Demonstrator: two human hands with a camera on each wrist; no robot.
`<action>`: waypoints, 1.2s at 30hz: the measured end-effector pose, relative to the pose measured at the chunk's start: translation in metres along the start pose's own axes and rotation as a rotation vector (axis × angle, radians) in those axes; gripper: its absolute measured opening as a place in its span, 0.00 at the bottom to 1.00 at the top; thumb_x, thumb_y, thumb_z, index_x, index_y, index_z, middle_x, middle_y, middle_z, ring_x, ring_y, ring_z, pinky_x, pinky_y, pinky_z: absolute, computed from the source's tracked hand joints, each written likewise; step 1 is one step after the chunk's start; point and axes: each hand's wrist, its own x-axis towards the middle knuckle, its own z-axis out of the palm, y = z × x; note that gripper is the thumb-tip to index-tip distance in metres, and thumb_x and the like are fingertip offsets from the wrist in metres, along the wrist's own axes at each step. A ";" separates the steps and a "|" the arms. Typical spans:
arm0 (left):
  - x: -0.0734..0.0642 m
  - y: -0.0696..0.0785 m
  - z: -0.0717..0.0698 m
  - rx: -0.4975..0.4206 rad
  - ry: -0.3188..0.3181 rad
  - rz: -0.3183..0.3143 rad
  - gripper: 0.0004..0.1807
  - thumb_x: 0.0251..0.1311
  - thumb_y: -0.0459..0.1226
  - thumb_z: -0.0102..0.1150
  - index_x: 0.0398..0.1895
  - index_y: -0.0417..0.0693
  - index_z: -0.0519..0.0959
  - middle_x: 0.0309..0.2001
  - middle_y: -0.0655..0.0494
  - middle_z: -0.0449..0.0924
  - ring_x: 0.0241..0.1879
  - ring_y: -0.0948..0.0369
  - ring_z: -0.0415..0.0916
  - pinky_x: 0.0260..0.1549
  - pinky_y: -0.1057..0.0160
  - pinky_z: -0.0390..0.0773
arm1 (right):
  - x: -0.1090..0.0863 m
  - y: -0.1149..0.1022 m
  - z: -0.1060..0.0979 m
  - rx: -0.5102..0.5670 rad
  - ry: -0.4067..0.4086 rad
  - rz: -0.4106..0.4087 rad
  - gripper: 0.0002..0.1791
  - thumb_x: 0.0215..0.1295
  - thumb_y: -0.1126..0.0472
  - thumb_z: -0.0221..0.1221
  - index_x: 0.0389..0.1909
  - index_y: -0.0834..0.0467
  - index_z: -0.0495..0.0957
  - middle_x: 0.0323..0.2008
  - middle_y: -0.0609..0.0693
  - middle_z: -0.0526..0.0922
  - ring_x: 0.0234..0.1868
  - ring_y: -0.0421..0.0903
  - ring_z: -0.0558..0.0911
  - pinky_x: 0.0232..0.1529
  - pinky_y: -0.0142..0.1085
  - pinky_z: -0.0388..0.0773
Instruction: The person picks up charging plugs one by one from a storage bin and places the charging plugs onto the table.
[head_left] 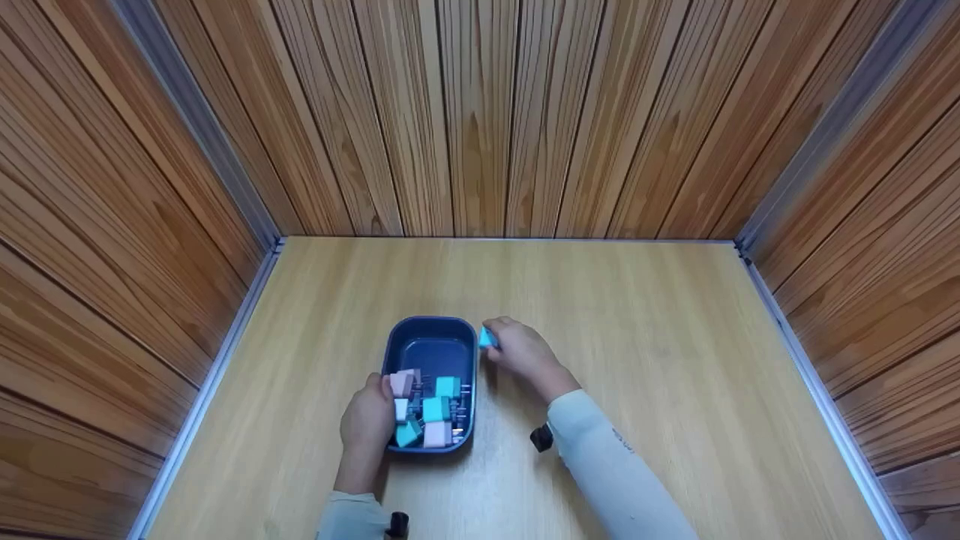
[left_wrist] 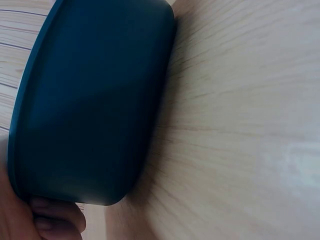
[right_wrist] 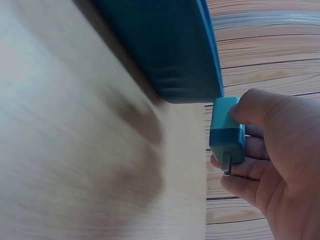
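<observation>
A dark blue plastic bin (head_left: 437, 352) sits on the table, with several plug-in chargers in its near half. Among them are a teal charger (head_left: 435, 409), a pale pink charger (head_left: 436, 434) and a white charger (head_left: 401, 409), with metal prongs showing. My left hand (head_left: 367, 416) grips the bin's left rim, thumb over the edge and fingers beneath the rim in the left wrist view. Just outside the right rim, my right hand (head_left: 523, 351) pinches another teal charger (right_wrist: 226, 117) between thumb and fingers. Its prongs point back toward the palm.
The light wood table (head_left: 637, 315) runs to a plank wall (head_left: 480, 120) at the back. Plank walls stand on both sides, with metal edging strips (head_left: 810, 390) along the table. A small black device (head_left: 541, 438) is worn at the right wrist.
</observation>
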 end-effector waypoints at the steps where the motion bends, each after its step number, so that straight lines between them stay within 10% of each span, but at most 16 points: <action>1: 0.000 0.000 0.000 -0.002 -0.003 -0.005 0.24 0.81 0.51 0.37 0.56 0.40 0.74 0.32 0.48 0.81 0.28 0.54 0.76 0.24 0.59 0.68 | 0.000 0.001 0.001 -0.001 -0.009 0.008 0.28 0.75 0.52 0.59 0.73 0.53 0.69 0.68 0.52 0.75 0.68 0.50 0.75 0.67 0.49 0.71; 36: 0.002 -0.001 -0.001 -0.047 -0.027 -0.037 0.24 0.81 0.52 0.36 0.57 0.43 0.74 0.30 0.50 0.79 0.28 0.55 0.75 0.23 0.59 0.67 | 0.016 0.014 0.046 -0.075 0.006 -0.023 0.22 0.78 0.52 0.51 0.67 0.53 0.75 0.62 0.49 0.80 0.66 0.50 0.75 0.71 0.49 0.65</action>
